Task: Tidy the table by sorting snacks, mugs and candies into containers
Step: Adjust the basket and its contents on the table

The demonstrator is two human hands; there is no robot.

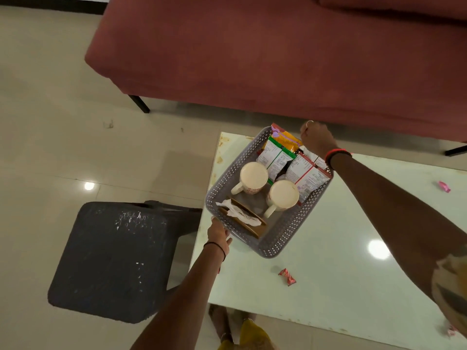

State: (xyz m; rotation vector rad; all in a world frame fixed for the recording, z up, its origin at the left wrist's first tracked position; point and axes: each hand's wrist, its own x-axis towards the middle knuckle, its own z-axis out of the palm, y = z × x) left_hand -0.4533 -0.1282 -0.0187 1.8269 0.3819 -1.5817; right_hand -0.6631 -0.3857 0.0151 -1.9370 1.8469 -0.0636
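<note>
Glossy glass-like table (341,248); perforated matt plastic basket (227,173); velvety cloth sofa (252,59).

Print covers the snack packets (278,157) in the basket (283,238), too small to read.
</note>
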